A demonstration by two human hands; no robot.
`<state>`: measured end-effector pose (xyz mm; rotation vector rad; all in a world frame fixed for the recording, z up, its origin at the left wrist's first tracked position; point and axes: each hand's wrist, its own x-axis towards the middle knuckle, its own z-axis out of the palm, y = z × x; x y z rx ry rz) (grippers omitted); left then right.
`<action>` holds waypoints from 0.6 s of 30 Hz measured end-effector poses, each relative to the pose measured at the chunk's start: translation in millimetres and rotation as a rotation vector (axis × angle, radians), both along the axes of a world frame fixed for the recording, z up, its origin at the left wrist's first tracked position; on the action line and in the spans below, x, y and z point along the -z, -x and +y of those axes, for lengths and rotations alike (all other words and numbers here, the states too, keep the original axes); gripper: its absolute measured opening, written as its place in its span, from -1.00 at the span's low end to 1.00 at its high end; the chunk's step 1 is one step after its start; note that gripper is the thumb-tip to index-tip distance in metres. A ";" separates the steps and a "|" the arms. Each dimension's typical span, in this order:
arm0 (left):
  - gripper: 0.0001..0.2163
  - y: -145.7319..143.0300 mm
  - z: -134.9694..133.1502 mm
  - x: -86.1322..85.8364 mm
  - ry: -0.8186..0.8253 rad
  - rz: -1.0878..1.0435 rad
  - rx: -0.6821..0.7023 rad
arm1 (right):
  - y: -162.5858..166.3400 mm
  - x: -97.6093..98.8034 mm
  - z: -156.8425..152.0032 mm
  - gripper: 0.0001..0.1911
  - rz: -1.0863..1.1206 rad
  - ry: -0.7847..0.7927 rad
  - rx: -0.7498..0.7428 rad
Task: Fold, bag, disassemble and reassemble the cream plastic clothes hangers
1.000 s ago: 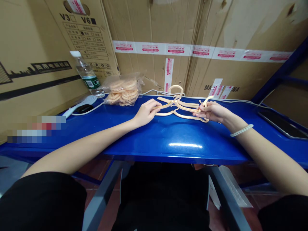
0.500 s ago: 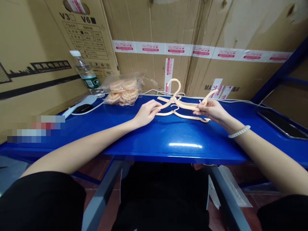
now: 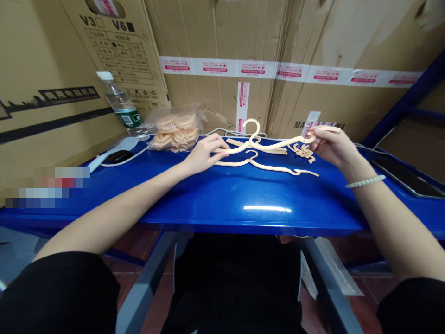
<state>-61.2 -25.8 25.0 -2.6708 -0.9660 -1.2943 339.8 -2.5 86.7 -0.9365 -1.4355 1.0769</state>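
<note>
My left hand [image 3: 207, 153] is closed on the left arm of a peach-coloured plastic clothes hanger [image 3: 271, 147], raised over the table with its hook upward. My right hand [image 3: 328, 143] pinches the hanger's right arm near a joint, where an end piece runs on past the fingers. Just below it on the table lies a second hanger [image 3: 271, 167] of the same colour, its right end piece stretched out. Behind the held hanger are several straight peach strips [image 3: 278, 151]. A small pile of hooked peach pieces [image 3: 303, 151] sits beside my right hand.
On the blue table [image 3: 215, 199], a clear bag [image 3: 179, 132] of peach parts and a water bottle [image 3: 125, 111] stand at the back left. A white power strip and black mouse [image 3: 118, 157] lie nearby. A phone-like dark slab [image 3: 410, 176] is at right. Cardboard boxes [image 3: 215, 28] wall the back.
My right hand has moved right and slightly up, and the hanger's right arm now stretches out longer, its end piece swung outward. The pile of small pieces has come into view.
</note>
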 end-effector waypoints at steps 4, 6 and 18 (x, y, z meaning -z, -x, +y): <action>-0.81 8.6 1.9 -5.5 0.008 0.091 0.054 | -23.7 -8.3 1.4 -0.82 -0.355 0.017 -0.035; -0.81 9.5 3.2 -3.8 0.039 0.173 0.079 | -29.8 -9.8 3.2 -0.68 -0.592 0.031 -0.150; -0.88 4.7 4.5 14.1 0.066 0.380 0.102 | -20.0 4.5 11.7 -0.56 -1.276 -0.064 -0.263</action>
